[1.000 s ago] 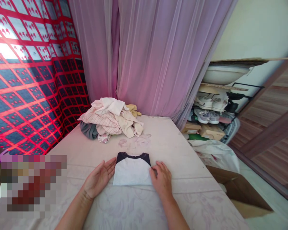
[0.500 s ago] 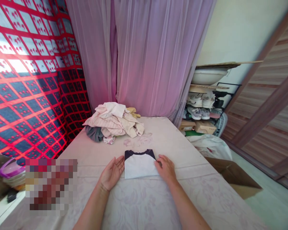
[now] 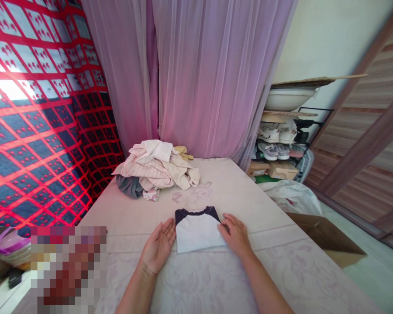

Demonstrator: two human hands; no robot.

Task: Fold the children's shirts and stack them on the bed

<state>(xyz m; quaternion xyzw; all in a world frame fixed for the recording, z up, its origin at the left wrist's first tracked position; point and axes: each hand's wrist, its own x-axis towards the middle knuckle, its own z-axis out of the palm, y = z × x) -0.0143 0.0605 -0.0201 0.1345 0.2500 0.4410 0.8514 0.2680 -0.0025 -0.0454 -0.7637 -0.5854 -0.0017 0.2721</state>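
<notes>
Pale floral bed (image 3: pixel 245 196) bears a clothes pile (image 3: pixel 157 168) and folded shirt (image 3: pixel 198 233)

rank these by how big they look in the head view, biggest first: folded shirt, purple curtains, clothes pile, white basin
1. Purple curtains
2. Clothes pile
3. Folded shirt
4. White basin

This is apparent size only; the shirt lies nearer the camera than the basin, so their true order is unsure.

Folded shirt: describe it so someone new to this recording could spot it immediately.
Start at the purple curtain, then the pale flowered surface in front of it. There, between the left hand and right hand, lies the folded shirt. Unlike the rumpled clothes pile farther back, it lies flat, white with dark shoulders and collar.
</notes>
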